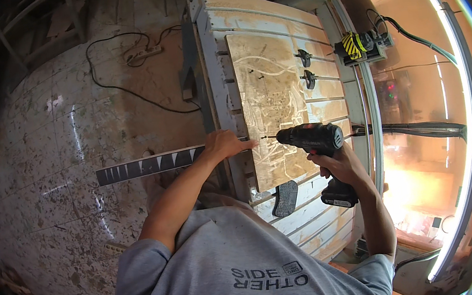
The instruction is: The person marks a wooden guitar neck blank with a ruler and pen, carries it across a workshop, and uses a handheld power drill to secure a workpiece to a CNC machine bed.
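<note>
My right hand is wrapped round the grip of a black cordless drill. The drill lies level, its thin bit pointing left above a worn wooden board with carved grooves. My left hand is closed on the right end of a long flat dark strip with white wedge-shaped marks, which reaches out left past the table's edge. Its thumb stretches toward the bit tip at the board's left edge. Whether the bit touches anything is too small to tell.
The board lies on a slatted machine bed. Two black clamps sit at its right side. A dark keypad-like device lies near me. On the right stands a machine carriage with cables. A cord and power strip lie on the stained floor.
</note>
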`<action>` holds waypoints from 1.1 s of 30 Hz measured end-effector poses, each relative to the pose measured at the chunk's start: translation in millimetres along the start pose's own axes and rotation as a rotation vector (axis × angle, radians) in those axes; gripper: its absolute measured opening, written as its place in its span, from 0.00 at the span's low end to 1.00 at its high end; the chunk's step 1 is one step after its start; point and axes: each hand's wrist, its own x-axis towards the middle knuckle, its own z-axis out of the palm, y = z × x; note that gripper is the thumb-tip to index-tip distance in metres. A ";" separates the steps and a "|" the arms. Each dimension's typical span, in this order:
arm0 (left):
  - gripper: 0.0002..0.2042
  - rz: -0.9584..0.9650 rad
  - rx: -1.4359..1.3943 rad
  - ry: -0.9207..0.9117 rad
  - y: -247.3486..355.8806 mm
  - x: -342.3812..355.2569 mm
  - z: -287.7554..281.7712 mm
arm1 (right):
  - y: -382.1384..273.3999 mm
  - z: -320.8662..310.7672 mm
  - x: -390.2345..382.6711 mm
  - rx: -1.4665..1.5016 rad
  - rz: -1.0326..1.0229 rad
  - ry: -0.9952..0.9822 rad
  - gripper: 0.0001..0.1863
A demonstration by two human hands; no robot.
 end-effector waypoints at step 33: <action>0.49 0.006 0.024 0.055 -1.9 3.0 4.2 | 1.7 1.3 13.0 -0.027 -0.010 -0.042 0.13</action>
